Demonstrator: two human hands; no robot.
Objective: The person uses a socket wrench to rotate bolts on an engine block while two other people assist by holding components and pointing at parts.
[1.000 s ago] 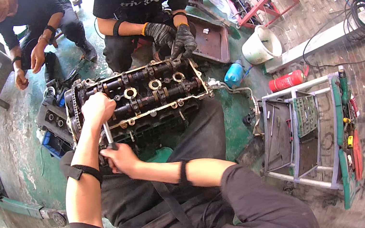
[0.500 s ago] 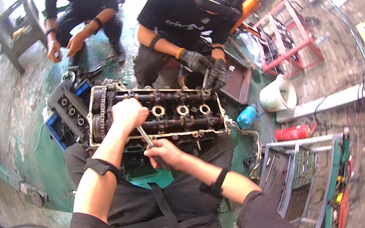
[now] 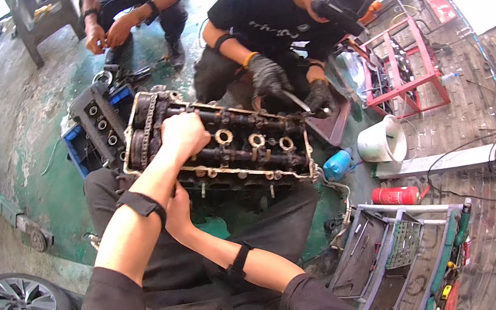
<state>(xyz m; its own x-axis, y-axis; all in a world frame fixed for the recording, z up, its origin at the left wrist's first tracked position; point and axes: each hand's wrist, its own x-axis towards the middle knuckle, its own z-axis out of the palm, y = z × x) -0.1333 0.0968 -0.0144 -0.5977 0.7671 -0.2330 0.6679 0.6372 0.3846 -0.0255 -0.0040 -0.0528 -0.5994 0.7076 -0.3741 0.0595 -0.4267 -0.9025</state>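
A greasy engine cylinder head (image 3: 247, 148) with camshafts and a timing chain lies on the green floor in front of me. My left hand (image 3: 183, 135) is a closed fist on its near left part, by the chain end. What it grips is hidden inside the fist. My right hand (image 3: 176, 209) sits just below, against the head's near edge, with its fingers tucked under my left forearm. Across the head a crouching person has black-gloved hands (image 3: 267, 75) on the far right corner, holding a thin metal tool.
A blue crate with another engine part (image 3: 98, 125) stands at the left. A dark red tray (image 3: 337, 124), white bucket (image 3: 382, 141), blue can (image 3: 336, 164) and red can (image 3: 396, 195) lie at the right. A tool cart (image 3: 378, 251), a red frame (image 3: 401, 61) and a wheel (image 3: 23, 307) are nearby. A second person (image 3: 127, 17) crouches at the back.
The view has swung and drawn closer to the cylinder head. The thin tool shaft seen between my hands earlier is now hidden. My right hand has slid under my left forearm.
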